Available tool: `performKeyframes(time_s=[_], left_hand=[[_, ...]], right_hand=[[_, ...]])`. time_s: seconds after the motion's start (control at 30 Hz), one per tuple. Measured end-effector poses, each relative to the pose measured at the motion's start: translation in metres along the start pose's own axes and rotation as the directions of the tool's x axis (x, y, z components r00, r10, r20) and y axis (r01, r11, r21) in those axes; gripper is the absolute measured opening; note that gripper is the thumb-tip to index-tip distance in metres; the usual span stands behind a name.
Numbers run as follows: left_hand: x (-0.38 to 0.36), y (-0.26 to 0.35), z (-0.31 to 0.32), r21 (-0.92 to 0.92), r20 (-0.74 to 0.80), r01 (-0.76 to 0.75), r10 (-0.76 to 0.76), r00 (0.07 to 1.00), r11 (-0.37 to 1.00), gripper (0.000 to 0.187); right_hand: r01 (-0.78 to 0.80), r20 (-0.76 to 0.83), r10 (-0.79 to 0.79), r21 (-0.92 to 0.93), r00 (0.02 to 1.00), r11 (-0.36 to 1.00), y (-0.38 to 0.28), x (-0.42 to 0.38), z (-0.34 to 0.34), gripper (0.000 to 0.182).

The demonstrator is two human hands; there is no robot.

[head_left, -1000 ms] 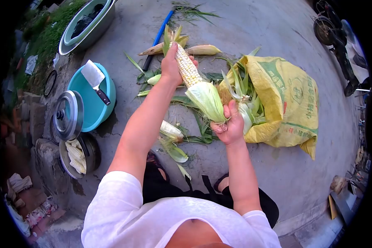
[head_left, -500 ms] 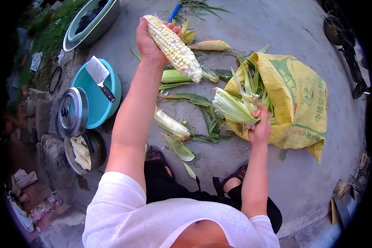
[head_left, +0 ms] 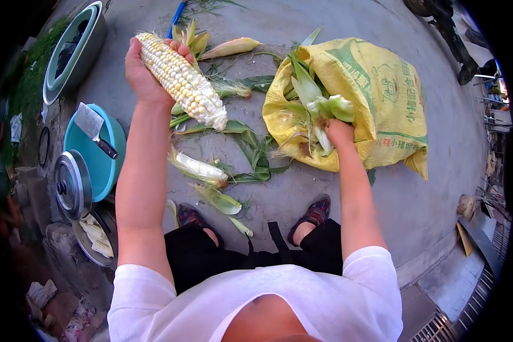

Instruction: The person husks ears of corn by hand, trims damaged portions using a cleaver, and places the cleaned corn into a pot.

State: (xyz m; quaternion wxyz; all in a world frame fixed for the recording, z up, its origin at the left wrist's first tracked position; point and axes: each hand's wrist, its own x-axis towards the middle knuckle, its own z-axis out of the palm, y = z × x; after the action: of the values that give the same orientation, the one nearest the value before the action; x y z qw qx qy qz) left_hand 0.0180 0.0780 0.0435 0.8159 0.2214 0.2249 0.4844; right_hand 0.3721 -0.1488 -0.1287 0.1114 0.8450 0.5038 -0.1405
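Note:
My left hand (head_left: 145, 77) is wrapped round a husked ear of corn (head_left: 182, 80), its pale yellow and white kernels bare and its tip slanting down to the right. At the mouth of a yellow woven sack (head_left: 382, 97), my right hand (head_left: 340, 132) is closed on a bunch of green corn husks (head_left: 321, 107); its fingertips are partly hidden. More leaves stick up inside the sack opening. On the concrete between my hands lie a partly husked ear (head_left: 199, 169), loose husk leaves (head_left: 249, 151) and, farther off, an ear in its husk (head_left: 231, 48).
On the left, a cleaver (head_left: 89, 119) rests across a turquoise basin (head_left: 113, 162). Nearby are a metal lid (head_left: 68, 185) and a pot holding pale corn (head_left: 96, 236). Nested tubs (head_left: 94, 48) stand at upper left. My shoes (head_left: 314, 216) are below the husks.
My right hand has carried the husks up and into the sack's mouth. The left hand still holds the corn. My view has shifted to the right.

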Motion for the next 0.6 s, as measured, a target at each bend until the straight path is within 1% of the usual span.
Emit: performKeyframes(time_s=[0.03,0.07,0.13,0.17,0.23,0.27,0.3,0.33,0.4,0.43,0.47,0.5,0.53,0.57,0.6], left_hand=[[-0.003,0.001,0.001,0.007,-0.061,-0.012,0.012,0.998,1.0,0.05],[-0.006,0.001,0.002,0.009,-0.06,-0.011,0.011,0.998,1.0,0.05],[-0.012,0.004,0.003,-0.028,-0.044,-0.004,0.003,0.999,1.0,0.05],[-0.013,0.004,0.002,-0.021,-0.055,-0.018,0.017,0.998,1.0,0.049],[-0.011,0.0,0.0,-0.054,-0.031,-0.024,0.023,0.999,0.998,0.05],[-0.011,-0.001,-0.001,-0.079,-0.012,-0.023,0.023,1.0,0.997,0.051],[-0.012,-0.004,0.004,-0.08,-0.027,-0.022,0.02,0.999,0.997,0.051],[-0.014,-0.006,0.011,-0.086,-0.112,-0.024,0.015,0.994,0.996,0.051],[-0.017,-0.008,0.016,-0.156,-0.05,0.007,-0.015,0.999,0.988,0.052],[-0.019,-0.009,0.018,-0.171,-0.049,0.009,-0.018,0.999,0.985,0.052],[-0.021,-0.01,0.021,-0.188,-0.041,0.016,-0.025,0.999,0.982,0.052],[-0.023,-0.011,0.023,-0.205,-0.022,0.036,-0.041,0.999,0.978,0.052],[-0.025,-0.012,0.027,-0.203,-0.021,0.036,-0.041,0.999,0.979,0.052],[-0.028,-0.014,0.032,-0.223,-0.018,0.031,-0.036,0.999,0.974,0.052],[-0.029,-0.016,0.036,-0.243,-0.013,0.028,-0.033,0.999,0.97,0.051]], right_hand=[[-0.04,0.064,0.038,0.032,0.997,0.999,0.002,0.004,-0.003,0.022],[-0.042,0.063,0.04,0.034,0.997,0.999,0.003,0.007,-0.008,0.022],[-0.027,0.324,0.001,0.074,0.946,0.997,-0.008,0.004,-0.032,0.03],[-0.024,0.318,0.0,0.074,0.948,0.997,-0.012,0.001,-0.04,0.03],[0.17,0.321,-0.163,0.005,0.933,0.985,-0.019,-0.01,-0.057,0.047],[0.183,0.318,-0.175,0.004,0.932,0.983,-0.021,-0.019,-0.067,0.047],[0.286,0.213,-0.277,-0.013,0.937,0.958,-0.022,-0.03,-0.078,0.05],[0.388,0.107,-0.382,-0.036,0.918,0.921,-0.025,-0.04,-0.09,0.053],[0.435,-0.041,-0.435,-0.021,0.899,0.9,-0.035,-0.057,-0.121,0.05],[0.449,-0.045,-0.449,-0.014,0.892,0.893,-0.044,-0.064,-0.139,0.05],[0.413,-0.031,-0.416,0.215,0.909,0.885,-0.056,-0.073,-0.158,0.05],[0.348,-0.007,-0.382,0.429,0.924,0.833,-0.067,-0.082,-0.172,0.05],[0.349,-0.009,-0.382,0.431,0.924,0.833,-0.078,-0.092,-0.183,0.05],[0.39,-0.051,-0.452,0.598,0.891,0.701,-0.09,-0.103,-0.191,0.049],[0.411,-0.108,-0.508,0.737,0.855,0.537,-0.102,-0.112,-0.196,0.047]])
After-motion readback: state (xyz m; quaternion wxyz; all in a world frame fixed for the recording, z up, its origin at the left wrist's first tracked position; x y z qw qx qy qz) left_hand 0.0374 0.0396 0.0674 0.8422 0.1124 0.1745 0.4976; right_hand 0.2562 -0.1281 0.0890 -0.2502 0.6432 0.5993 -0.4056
